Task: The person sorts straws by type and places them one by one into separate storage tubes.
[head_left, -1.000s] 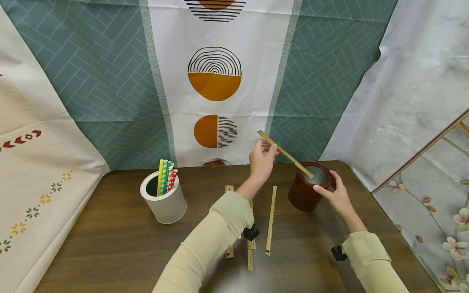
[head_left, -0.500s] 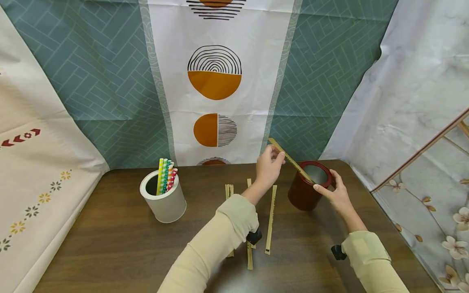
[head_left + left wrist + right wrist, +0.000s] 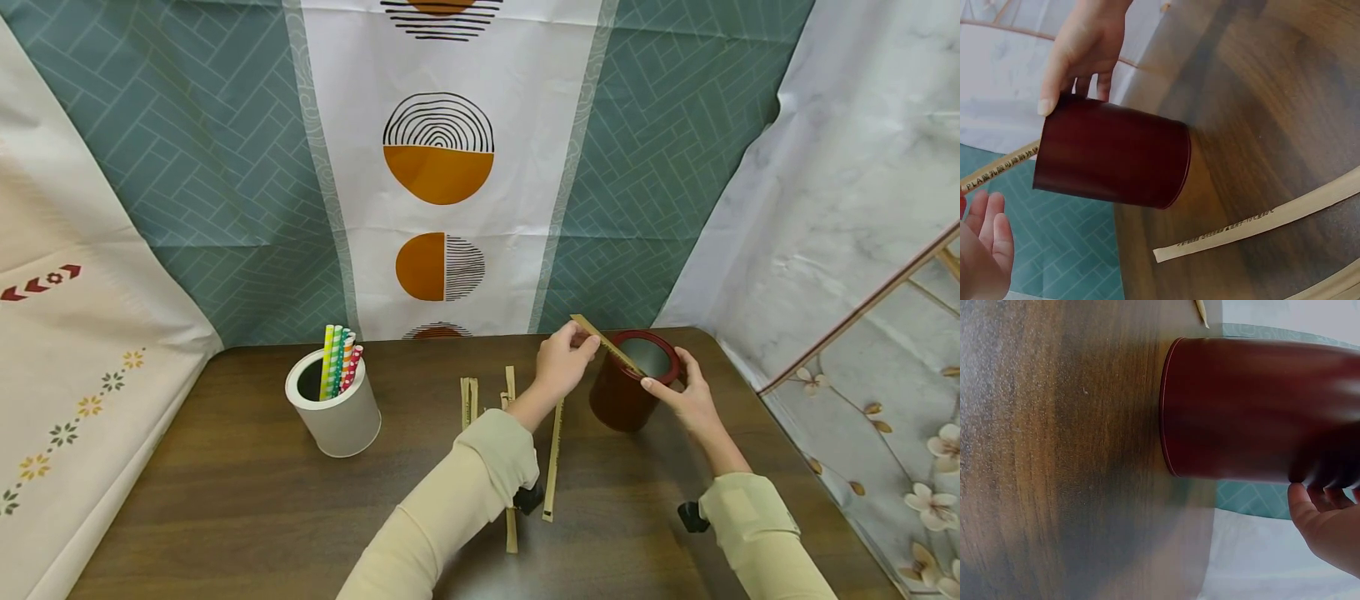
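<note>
My left hand (image 3: 562, 362) pinches a paper-wrapped straw (image 3: 609, 345) near its upper end. The straw slants down to the right, its lower end inside the mouth of a dark red canister (image 3: 621, 402). Printed lettering shows along the wrapper (image 3: 1007, 164) in the left wrist view. With thumb and fingers spread around the rim, my right hand (image 3: 688, 398) holds the canister on its right side. The canister stands on the table, and the right wrist view shows its smooth side (image 3: 1254, 406) with my fingers at the upper edge.
Several more wrapped straws lie on the wooden table (image 3: 225, 500), one of them a single straw (image 3: 553, 475) left of the canister. A white can (image 3: 343, 425) with several colourful patterned straws (image 3: 330, 364) stands at the left. Fabric hangs behind the table.
My left hand has moved right and down, carrying the wrapped straw deeper into the canister's mouth. The right hand and the canister have stayed in place.
</note>
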`<state>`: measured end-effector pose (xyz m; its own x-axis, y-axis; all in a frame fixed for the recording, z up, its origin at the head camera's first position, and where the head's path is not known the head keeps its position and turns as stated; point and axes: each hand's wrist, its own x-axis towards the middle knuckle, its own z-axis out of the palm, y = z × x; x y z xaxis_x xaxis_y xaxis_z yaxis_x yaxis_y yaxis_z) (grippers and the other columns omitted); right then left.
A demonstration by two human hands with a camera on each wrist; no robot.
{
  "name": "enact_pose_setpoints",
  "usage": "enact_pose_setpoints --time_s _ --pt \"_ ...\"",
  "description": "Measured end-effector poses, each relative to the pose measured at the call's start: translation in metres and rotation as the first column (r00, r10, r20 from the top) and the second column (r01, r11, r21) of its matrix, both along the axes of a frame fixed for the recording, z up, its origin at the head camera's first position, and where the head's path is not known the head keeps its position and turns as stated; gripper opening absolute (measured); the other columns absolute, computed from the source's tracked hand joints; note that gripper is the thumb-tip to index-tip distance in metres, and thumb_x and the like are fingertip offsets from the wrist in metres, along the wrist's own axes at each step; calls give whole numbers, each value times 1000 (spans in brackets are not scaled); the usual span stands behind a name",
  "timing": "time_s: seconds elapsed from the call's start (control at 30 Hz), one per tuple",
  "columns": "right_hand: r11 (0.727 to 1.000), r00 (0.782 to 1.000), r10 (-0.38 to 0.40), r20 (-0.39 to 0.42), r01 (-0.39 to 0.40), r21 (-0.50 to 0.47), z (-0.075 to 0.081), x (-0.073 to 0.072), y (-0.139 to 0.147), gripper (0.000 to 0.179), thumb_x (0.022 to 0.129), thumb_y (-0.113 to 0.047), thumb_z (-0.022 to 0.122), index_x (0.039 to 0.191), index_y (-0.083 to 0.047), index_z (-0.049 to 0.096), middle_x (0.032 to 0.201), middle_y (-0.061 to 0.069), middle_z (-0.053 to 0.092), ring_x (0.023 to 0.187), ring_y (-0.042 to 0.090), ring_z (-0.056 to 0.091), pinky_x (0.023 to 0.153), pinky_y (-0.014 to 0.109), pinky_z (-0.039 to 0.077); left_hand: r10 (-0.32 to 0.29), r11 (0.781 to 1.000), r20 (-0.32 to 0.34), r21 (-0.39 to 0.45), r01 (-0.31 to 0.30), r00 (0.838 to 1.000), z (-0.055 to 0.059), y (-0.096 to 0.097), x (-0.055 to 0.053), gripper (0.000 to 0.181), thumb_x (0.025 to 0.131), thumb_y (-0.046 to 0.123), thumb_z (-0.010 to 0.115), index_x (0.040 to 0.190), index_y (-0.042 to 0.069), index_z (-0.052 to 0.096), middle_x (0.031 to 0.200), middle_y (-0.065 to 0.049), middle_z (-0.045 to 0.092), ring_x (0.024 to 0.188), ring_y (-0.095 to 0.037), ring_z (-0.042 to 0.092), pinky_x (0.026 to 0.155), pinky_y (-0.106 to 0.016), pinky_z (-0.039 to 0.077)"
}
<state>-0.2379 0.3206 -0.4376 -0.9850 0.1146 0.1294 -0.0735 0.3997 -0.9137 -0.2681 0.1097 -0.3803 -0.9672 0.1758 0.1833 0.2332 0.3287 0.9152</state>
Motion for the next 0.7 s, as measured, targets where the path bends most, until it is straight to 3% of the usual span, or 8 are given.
enact_pose_setpoints --time_s 0.37,0.7 --pt "1000 1000 18 21 -18 12 3 2 0 81 83 -18 60 141 -4 6 140 22 21 125 36 27 72 2 32 -25 998 53 55 22 998 -13 -3 2 23 87 24 54 106 11 57 90 -3 67 71 -10 64 58 -19 43" --pt "999 1000 13 22 -13 30 4 3 -1 81 83 -17 60 141 -5 6 140 22 21 126 36 27 72 2 31 6 1000 58 10 -7 998 -34 -16 -5 22 85 27 58 102 14 58 83 -1 66 64 -7 61 56 -19 42"
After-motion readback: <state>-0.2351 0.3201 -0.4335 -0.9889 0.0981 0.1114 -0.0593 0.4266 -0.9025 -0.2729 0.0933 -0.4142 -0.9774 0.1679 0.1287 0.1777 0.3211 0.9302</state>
